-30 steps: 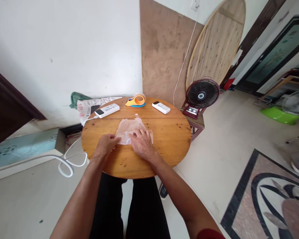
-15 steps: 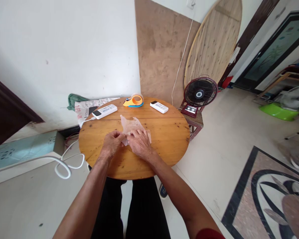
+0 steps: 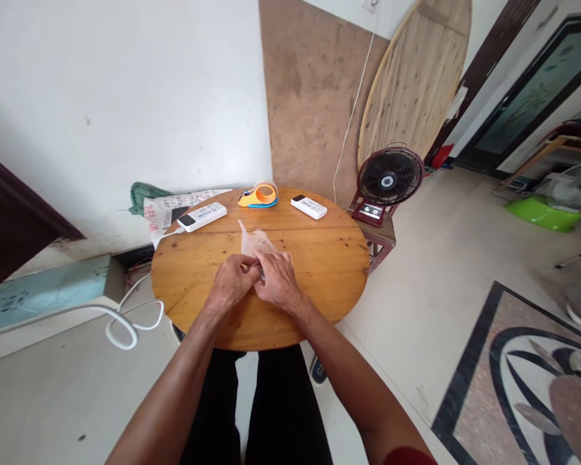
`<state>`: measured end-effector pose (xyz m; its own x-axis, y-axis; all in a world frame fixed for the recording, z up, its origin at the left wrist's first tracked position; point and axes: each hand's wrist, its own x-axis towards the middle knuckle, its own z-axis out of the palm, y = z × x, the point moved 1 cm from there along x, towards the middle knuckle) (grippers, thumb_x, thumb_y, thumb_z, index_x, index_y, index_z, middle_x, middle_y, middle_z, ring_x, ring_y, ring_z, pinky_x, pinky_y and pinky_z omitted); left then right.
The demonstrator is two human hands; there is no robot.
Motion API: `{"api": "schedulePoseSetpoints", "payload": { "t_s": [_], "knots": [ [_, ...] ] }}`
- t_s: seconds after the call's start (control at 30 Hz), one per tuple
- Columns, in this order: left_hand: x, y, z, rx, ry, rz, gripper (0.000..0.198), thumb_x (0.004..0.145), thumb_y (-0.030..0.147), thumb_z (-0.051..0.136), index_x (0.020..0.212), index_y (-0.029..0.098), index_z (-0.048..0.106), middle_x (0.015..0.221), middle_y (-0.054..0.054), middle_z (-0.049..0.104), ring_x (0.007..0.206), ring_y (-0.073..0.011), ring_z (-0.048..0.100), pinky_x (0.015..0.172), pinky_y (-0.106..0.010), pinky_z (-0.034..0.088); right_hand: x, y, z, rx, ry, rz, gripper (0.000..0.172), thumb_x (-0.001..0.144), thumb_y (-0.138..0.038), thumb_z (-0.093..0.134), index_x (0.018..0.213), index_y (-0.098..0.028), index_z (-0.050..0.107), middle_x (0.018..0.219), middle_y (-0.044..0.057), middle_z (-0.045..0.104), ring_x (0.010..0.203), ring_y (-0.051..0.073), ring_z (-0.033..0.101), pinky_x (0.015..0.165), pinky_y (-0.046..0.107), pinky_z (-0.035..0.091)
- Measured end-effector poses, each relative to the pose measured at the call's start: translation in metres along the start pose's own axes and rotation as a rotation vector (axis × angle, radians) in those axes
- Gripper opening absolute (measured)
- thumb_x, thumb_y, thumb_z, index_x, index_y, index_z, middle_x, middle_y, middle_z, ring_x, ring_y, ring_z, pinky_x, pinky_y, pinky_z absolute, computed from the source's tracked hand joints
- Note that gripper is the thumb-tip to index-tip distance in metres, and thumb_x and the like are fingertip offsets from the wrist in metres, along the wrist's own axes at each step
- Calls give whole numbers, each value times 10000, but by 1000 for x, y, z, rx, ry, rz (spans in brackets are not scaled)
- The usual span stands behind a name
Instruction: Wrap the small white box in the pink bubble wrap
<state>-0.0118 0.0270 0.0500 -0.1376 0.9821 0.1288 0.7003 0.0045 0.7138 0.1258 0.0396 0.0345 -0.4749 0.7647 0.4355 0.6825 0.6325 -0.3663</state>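
Note:
A thin, translucent whitish plastic sheet or bag [image 3: 255, 241] lies crumpled on the wooden table [image 3: 319, 271], its far end sticking out beyond my fingers. My left hand [image 3: 233, 279] is closed, thumb and fingers pinching the near edge of the plastic. Right against it, my right hand [image 3: 277, 276] is bent over the plastic with its fingers curled and closed on it. The fingertips of both hands meet, and the part of the plastic between them is mostly hidden.
Along the table's far side are a white power bank with a cable [image 3: 202, 217], an orange tape dispenser [image 3: 259, 196] and a second white power bank [image 3: 308, 206]. A dark red fan [image 3: 390, 181] stands on a stool at the right. A white cable [image 3: 123, 329] loops at the left.
My left hand has moved right and slightly up, closer against my right hand. The plastic is more bunched, and less of it shows. The power banks and tape dispenser stay in place.

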Motion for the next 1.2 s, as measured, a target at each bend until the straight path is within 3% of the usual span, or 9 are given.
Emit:
{"api": "schedulePoseSetpoints", "payload": {
  "t_s": [0.1, 0.23, 0.53, 0.7, 0.8, 0.93, 1.07, 1.2],
  "knots": [
    [-3, -3, -4, 43, -55, 120, 334, 695, 261, 522, 948, 164, 716, 883, -49, 669, 751, -171, 590, 701, -273, 441, 0, 2, 1, 46, 43, -24, 535, 744, -181, 537, 1278, -160, 501, 1185, 124, 626, 1116, 268, 521, 979, 396, 327],
    [-2, -12, -4, 68, -78, 296, 300, 773, 218, 449, 895, 159, 717, 948, -82, 652, 827, -186, 593, 755, -299, 460, 0, 5, 3, 89, 119, -30, 525, 711, -116, 496, 1234, -151, 516, 1262, 126, 583, 1193, 249, 497, 995, 368, 345],
    [2, -18, 3, 195, 58, 553, 190, 818, 159, 509, 822, 186, 697, 1020, -73, 677, 958, -219, 584, 902, -349, 474, 0, 12, 9, 136, 188, 4, 428, 713, -75, 451, 1121, -158, 550, 1065, 96, 667, 1030, 229, 591, 942, 348, 376],
    [-2, -13, 7, 222, 69, 550, 180, 810, 114, 506, 797, 179, 673, 1029, -85, 698, 987, -230, 595, 880, -354, 503, 2, 10, 6, 139, 192, 14, 368, 741, -93, 450, 1081, -166, 571, 1015, 87, 677, 987, 222, 599, 930, 337, 386],
    [-4, -10, 8, 239, 49, 518, 181, 804, 103, 498, 810, 184, 660, 1050, -89, 699, 1018, -239, 598, 888, -365, 507, 2, 13, 2, 122, 228, 49, 344, 777, -119, 447, 1089, -174, 581, 1102, 97, 665, 1053, 217, 586, 962, 333, 383],
    [-3, -7, 7, 256, 4, 502, 183, 790, 85, 480, 801, 188, 630, 1044, -92, 699, 1029, -238, 602, 892, -359, 502, 1, 26, -1, 48, 275, 233, 374, 796, -152, 472, 1154, -181, 574, 1243, 104, 611, 1187, 227, 524, 1025, 353, 351],
    [1, -7, 6, 266, -38, 487, 178, 773, 79, 474, 785, 199, 605, 1013, -85, 698, 1037, -230, 600, 890, -337, 491, 2, 36, -3, 22, 182, 454, 447, 819, -221, 524, 1262, -167, 530, 1315, 117, 579, 1237, 245, 500, 1057, 374, 338],
    [4, -5, 5, 294, -81, 479, 182, 782, 81, 456, 776, 202, 591, 952, -82, 694, 1046, -219, 595, 894, -311, 473, 4, 41, -4, 34, 40, 582, 488, 868, -338, 530, 1322, -161, 499, 1299, 118, 610, 1198, 235, 553, 1020, 345, 384]
  ]
}}
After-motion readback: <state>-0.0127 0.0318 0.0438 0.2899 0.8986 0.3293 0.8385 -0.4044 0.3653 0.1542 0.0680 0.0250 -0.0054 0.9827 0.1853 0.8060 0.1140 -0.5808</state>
